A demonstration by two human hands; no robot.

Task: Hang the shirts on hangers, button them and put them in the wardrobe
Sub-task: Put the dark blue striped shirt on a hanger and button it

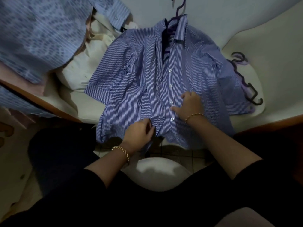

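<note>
The left hand (139,133) pinched the lower front edge of the striped shirt (131,82), and the right hand (191,105) gripped its button strip just beyond. The shirt lay flat on the white bed (270,38), with a purple hanger (177,11) in its collar

Shirt (139,76) lies flat on bed (246,22), collar at the far end, hanger (177,12) inside it, hook poking out past the collar. Spare hangers (250,94) right, partly under the sleeve. Clothes pile (85,63) left. Left hand (139,131) pinches near hem; right hand (190,105) grips cloth just right of the buttons.
</note>
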